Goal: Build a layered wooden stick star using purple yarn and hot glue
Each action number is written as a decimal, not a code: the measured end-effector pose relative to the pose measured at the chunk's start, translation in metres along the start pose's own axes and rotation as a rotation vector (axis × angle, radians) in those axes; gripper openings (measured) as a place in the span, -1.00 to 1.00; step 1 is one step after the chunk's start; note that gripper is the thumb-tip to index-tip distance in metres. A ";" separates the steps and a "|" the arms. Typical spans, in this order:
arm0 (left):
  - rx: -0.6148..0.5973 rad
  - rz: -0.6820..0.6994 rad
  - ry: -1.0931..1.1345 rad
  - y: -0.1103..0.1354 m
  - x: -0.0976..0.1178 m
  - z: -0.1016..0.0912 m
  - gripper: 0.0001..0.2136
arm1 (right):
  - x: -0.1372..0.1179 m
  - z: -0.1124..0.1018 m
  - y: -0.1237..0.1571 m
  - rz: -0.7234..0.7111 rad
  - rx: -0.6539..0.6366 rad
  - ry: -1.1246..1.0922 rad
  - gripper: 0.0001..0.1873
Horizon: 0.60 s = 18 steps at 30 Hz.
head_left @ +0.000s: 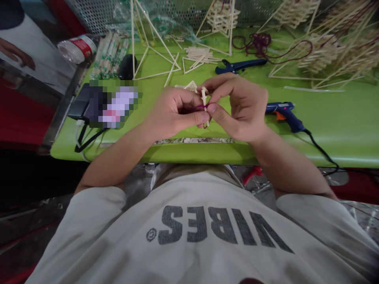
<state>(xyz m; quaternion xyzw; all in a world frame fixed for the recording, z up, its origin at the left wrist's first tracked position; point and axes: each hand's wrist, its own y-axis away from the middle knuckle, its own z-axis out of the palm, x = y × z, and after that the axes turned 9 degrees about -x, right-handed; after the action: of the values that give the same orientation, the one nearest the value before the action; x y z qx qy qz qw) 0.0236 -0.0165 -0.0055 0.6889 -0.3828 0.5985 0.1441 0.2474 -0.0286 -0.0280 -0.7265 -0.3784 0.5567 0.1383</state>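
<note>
Both my hands meet over the near edge of the green table [331,130]. My left hand [173,112] is closed, pinching a dark purple thread [201,107] between thumb and forefinger. My right hand [237,106] is closed too, its fingertips pinching a small piece made of pale wooden sticks [204,96] with the thread wound round it. The two thumbs almost touch. More of the stick piece shows just behind my left knuckles.
A blue glue gun [286,114] with a black cord lies right of my hands. Blue pliers [238,66], a tangle of purple cord [259,42], loose sticks [199,55] and stick frames [151,43] lie farther back. A plastic bottle [77,48] and a blurred box [112,102] sit left.
</note>
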 end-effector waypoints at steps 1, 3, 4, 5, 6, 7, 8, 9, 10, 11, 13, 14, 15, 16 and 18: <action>0.005 0.009 -0.012 0.000 -0.001 0.000 -0.60 | 0.002 0.000 0.000 0.000 0.004 0.000 -0.74; 0.039 0.039 -0.051 -0.001 -0.003 0.000 -0.60 | 0.006 -0.001 0.000 -0.007 0.004 -0.003 -0.74; 0.063 0.055 -0.080 -0.001 -0.004 0.000 -0.60 | 0.008 -0.002 -0.001 -0.016 0.003 -0.010 -0.74; 0.089 0.072 -0.113 -0.001 -0.006 0.000 -0.60 | 0.009 -0.002 -0.001 -0.029 0.000 -0.022 -0.75; 0.113 0.090 -0.148 -0.001 -0.007 0.000 -0.60 | 0.011 -0.003 -0.002 -0.041 -0.003 -0.036 -0.76; 0.138 0.104 -0.182 -0.001 -0.009 0.000 -0.61 | 0.012 -0.003 -0.002 -0.048 -0.003 -0.051 -0.77; 0.158 0.113 -0.213 -0.001 -0.011 0.000 -0.62 | 0.012 -0.002 -0.003 -0.050 0.000 -0.066 -0.77; 0.173 0.125 -0.238 0.000 -0.013 -0.001 -0.64 | 0.012 -0.002 -0.003 -0.057 0.007 -0.082 -0.77; 0.182 0.141 -0.255 0.000 -0.014 -0.001 -0.65 | 0.011 -0.001 -0.004 -0.065 0.014 -0.098 -0.76; 0.184 0.156 -0.267 0.000 -0.014 -0.002 -0.65 | 0.011 0.000 -0.004 -0.072 0.019 -0.113 -0.75; 0.178 0.184 -0.280 0.002 -0.012 -0.002 -0.67 | 0.009 0.002 -0.005 -0.063 0.024 -0.141 -0.70; 0.179 0.196 -0.286 0.002 -0.010 -0.002 -0.66 | 0.008 0.003 -0.005 -0.041 0.032 -0.156 -0.67; 0.186 0.207 -0.295 0.003 -0.007 -0.001 -0.66 | 0.008 0.003 -0.006 -0.009 0.044 -0.171 -0.63; 0.196 0.220 -0.307 0.004 -0.004 0.001 -0.66 | 0.007 0.004 -0.006 0.024 0.058 -0.184 -0.59; 0.217 0.253 -0.337 0.006 0.001 0.004 -0.67 | 0.007 0.004 -0.006 0.060 0.083 -0.206 -0.55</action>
<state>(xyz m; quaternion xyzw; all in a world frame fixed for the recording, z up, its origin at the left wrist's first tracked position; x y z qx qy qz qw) 0.0216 -0.0234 -0.0070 0.7371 -0.4181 0.5259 -0.0729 0.2421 -0.0202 -0.0307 -0.6701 -0.3453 0.6474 0.1121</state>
